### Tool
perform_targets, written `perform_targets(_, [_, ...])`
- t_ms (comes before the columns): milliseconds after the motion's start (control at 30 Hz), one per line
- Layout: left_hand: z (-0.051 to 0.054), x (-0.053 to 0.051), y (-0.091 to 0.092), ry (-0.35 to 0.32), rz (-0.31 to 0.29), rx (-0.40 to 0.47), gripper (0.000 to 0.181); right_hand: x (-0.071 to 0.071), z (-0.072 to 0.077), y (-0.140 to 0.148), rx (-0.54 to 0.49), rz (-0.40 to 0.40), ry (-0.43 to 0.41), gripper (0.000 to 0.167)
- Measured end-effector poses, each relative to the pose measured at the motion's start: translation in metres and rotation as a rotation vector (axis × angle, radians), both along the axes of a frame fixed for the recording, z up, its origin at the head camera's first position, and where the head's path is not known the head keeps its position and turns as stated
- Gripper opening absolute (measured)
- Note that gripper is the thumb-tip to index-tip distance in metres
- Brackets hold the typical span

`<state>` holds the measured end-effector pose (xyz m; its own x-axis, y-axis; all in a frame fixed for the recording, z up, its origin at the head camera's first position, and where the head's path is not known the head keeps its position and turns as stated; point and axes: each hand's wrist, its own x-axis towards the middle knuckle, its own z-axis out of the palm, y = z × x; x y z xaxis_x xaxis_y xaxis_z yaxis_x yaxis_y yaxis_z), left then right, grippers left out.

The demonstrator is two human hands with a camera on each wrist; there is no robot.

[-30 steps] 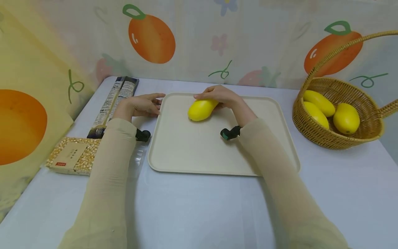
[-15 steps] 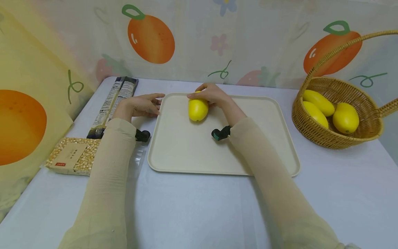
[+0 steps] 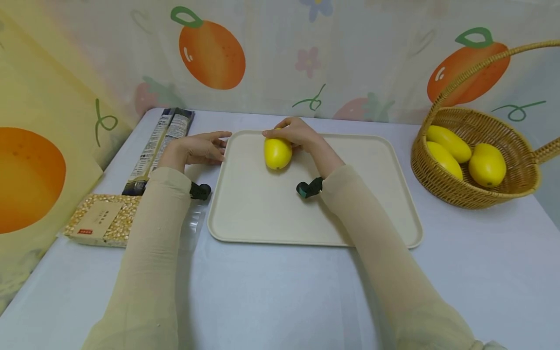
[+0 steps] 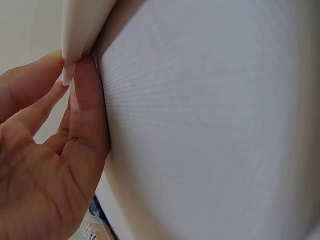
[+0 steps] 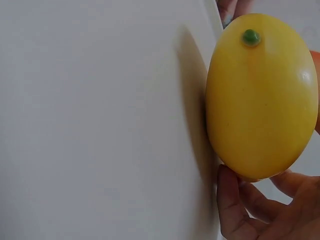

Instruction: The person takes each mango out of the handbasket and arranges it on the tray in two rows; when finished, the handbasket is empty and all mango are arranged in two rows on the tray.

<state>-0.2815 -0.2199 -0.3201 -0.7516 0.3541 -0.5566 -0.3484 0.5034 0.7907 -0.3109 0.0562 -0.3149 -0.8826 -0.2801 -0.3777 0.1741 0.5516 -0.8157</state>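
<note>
A yellow mango (image 3: 277, 154) with a green stem nub lies on the back left part of a beige tray (image 3: 306, 209). My right hand (image 3: 299, 132) grips it from behind and the right, fingers and thumb round its sides. The right wrist view shows the mango (image 5: 262, 100) close up against the tray, its stem end facing the camera. At the tray's left edge is my left hand (image 3: 199, 147). In the left wrist view, its fingertips (image 4: 89, 70) pinch the tray's rim (image 4: 75, 40), some above and some below it.
A wicker basket (image 3: 437, 194) holding several yellow mangoes (image 3: 487, 165) stands at the right, its tall handle arching up. Left of the tray lie two long dark-ended packets (image 3: 150, 150) and a bag of yellow grains (image 3: 102, 218), partly behind my left sleeve.
My right hand has moved slightly left and turned the mango from slanting to pointing toward me. In the last half second it has barely moved. My left hand has stayed put.
</note>
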Motion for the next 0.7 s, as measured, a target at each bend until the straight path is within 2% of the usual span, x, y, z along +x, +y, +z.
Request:
perform_targets(267, [0.0002, 0.0008, -0.0005, -0.002, -0.016, 0.015, 0.085, -0.0005, -0.0008, -0.0002, -0.003, -0.001, -0.006, 0.067])
perform_targets(700, [0.0011, 0.0017, 0.0014, -0.013, 0.003, 0.007, 0.085, 0.002, 0.0014, 0.0008, -0.006, -0.016, -0.008, 0.067])
